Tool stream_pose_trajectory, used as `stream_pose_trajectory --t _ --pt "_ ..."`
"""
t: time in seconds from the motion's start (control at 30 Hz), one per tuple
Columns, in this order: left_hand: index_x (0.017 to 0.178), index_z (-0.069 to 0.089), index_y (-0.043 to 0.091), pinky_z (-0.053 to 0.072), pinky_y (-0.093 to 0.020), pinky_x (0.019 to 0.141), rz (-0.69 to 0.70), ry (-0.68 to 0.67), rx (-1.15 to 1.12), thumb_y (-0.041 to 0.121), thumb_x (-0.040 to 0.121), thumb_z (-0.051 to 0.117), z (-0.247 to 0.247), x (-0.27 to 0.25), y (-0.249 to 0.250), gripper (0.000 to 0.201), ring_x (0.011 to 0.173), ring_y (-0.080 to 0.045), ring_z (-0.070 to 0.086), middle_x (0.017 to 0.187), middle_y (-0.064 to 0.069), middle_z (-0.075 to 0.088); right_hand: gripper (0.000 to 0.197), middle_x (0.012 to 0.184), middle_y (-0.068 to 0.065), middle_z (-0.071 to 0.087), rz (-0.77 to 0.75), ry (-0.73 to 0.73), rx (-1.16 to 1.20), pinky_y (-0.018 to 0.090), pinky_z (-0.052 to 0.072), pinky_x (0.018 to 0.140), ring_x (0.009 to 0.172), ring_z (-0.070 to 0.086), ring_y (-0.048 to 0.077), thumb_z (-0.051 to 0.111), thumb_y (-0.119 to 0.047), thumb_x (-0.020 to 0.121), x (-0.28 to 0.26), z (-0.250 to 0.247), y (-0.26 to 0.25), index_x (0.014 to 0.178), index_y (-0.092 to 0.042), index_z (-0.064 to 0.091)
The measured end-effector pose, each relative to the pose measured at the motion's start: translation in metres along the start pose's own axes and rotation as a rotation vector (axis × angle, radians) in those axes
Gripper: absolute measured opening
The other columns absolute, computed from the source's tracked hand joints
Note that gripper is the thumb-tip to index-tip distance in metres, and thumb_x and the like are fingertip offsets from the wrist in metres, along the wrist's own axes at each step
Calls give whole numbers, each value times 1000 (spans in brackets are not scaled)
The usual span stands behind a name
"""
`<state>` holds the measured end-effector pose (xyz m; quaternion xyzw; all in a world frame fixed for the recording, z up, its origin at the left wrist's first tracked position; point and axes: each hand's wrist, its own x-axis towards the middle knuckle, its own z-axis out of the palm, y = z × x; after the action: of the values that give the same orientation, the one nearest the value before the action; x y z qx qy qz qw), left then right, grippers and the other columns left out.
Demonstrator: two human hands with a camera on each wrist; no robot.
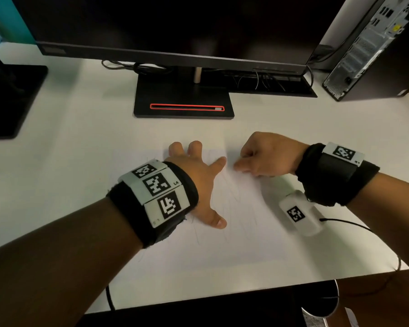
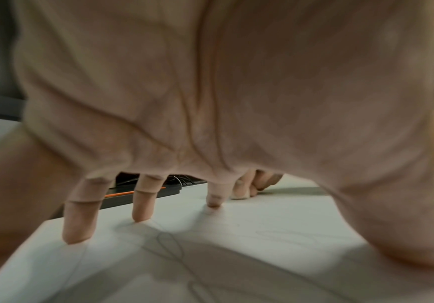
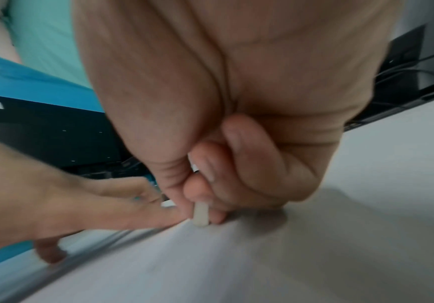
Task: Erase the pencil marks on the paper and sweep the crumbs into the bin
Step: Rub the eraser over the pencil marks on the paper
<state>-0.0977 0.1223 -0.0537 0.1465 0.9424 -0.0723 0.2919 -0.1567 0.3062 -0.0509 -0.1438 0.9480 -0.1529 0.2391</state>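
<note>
A white sheet of paper (image 1: pixel 246 232) with faint pencil scribbles (image 1: pixel 236 204) lies on the white desk (image 1: pixel 80 142). My left hand (image 1: pixel 198 185) is spread flat on its left part, fingertips (image 2: pixel 77 233) pressing the sheet down; the scribbles (image 2: pixel 169 246) run under the palm. My right hand (image 1: pixel 262 156) is curled over the paper's far edge and pinches a small white eraser (image 3: pixel 201 214) between thumb and fingers, its tip touching the paper (image 3: pixel 288 256). From the left wrist the right hand (image 2: pixel 252 184) shows just beyond the index finger. No crumbs can be made out.
A monitor stand (image 1: pixel 183 102) with a red-outlined slot sits behind the paper under a wide monitor (image 1: pixel 170 27). A computer tower (image 1: pixel 368 48) stands at the back right, another dark stand (image 1: pixel 7 97) at the left. A round bin (image 1: pixel 321 305) shows below the desk's front edge.
</note>
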Motion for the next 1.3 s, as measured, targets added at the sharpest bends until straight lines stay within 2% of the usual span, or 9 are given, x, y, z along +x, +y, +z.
stream_pose_trajectory --t 0.1,0.2,0.33,0.63,0.73,0.9,1.03,1.17,1.3 --pt "153 -10 42 45 -55 97 -3 8 13 89 56 63 1 -1 0 129 134 -44 14 149 -12 6 46 49 -3 58 20 63 11 25 42 55 49 53 14 65 -30 94 1 -2 0 53 -14 53" --pt "153 -10 43 45 -54 97 -8 0 4 88 57 63 0 -1 0 129 133 -44 15 148 -12 8 44 50 -1 49 -22 -47 -16 25 39 50 47 43 15 64 -31 95 -5 8 -10 56 -12 53" --pt "153 -10 42 44 -54 98 -8 1 16 89 57 63 0 -1 1 129 133 -44 15 149 -12 7 41 53 1 61 50 21 34 23 42 52 48 52 14 66 -31 94 -3 -3 -4 59 -12 62" --pt "153 -11 42 44 -53 98 -16 3 27 89 57 63 -1 -2 2 129 133 -44 16 149 -12 7 43 53 2 54 46 16 45 26 41 54 48 47 15 63 -32 96 -13 4 -3 60 -11 57" --pt "152 -12 44 46 -53 95 -28 -5 19 89 57 63 -1 -2 1 129 131 -43 18 147 -11 9 44 52 -1 46 4 -77 0 25 38 51 48 40 15 62 -33 97 -19 15 -14 59 -12 55" --pt "152 -12 44 45 -56 98 -29 -7 24 89 56 63 -1 -1 2 130 132 -43 18 147 -11 9 44 49 -1 51 51 12 54 23 38 50 41 42 11 63 -31 95 -16 6 -5 56 -12 55" --pt "152 -12 44 44 -54 98 -31 -6 24 90 56 62 -2 -1 2 129 130 -43 19 146 -12 10 42 50 -2 51 33 -95 38 23 39 47 47 43 16 63 -33 96 -20 13 -14 61 -9 61" --pt "152 -10 44 44 -54 98 -30 3 26 89 56 63 -1 -2 2 129 132 -43 18 147 -11 9 42 52 1 55 57 -1 69 26 42 54 48 47 16 63 -30 95 -17 6 -9 59 -11 58" --pt "152 -11 44 44 -53 97 -34 -7 29 89 57 62 -2 -2 2 129 131 -43 18 147 -11 9 40 51 0 49 38 -88 58 25 39 50 48 42 17 64 -33 95 -21 14 -14 63 -9 62"
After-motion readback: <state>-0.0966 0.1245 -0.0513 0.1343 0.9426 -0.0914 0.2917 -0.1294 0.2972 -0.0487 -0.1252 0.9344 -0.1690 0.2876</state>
